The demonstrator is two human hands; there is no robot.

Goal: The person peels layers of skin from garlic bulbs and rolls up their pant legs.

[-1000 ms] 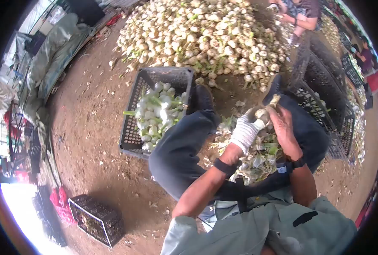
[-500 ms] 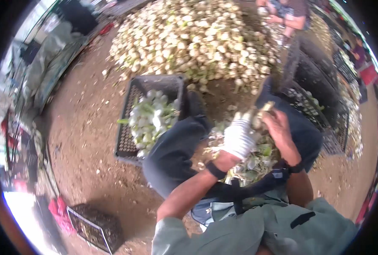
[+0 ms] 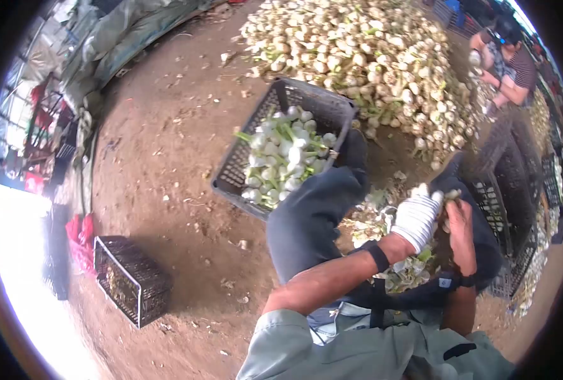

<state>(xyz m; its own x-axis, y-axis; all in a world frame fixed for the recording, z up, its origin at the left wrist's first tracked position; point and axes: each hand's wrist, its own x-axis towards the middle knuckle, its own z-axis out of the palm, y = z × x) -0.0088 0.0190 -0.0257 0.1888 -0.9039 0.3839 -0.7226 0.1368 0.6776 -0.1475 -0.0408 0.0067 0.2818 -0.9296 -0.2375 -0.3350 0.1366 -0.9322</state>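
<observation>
My left hand (image 3: 415, 220), in a white knit glove, is closed at an onion (image 3: 451, 196) held between my two hands. My bare right hand (image 3: 460, 225) is curled against the same onion from the other side; whether it holds a tool is hidden. Between my legs lies a heap of peeled skins and leaves (image 3: 414, 275) below my hands. By my left knee, a black plastic crate (image 3: 240, 136) holds several cleaned white onions (image 3: 287, 155) with green stems.
A large pile of unpeeled onions (image 3: 370, 57) spreads ahead. Dark crates (image 3: 506, 202) stand beside my right leg. Another person (image 3: 515, 69) crouches at the upper right. A crate on its side (image 3: 132, 278) and a pink bag (image 3: 81, 244) lie at the lower left.
My view has turned to the left, so the crate, pile and hands appear further right. Both hands stay together at the onion.
</observation>
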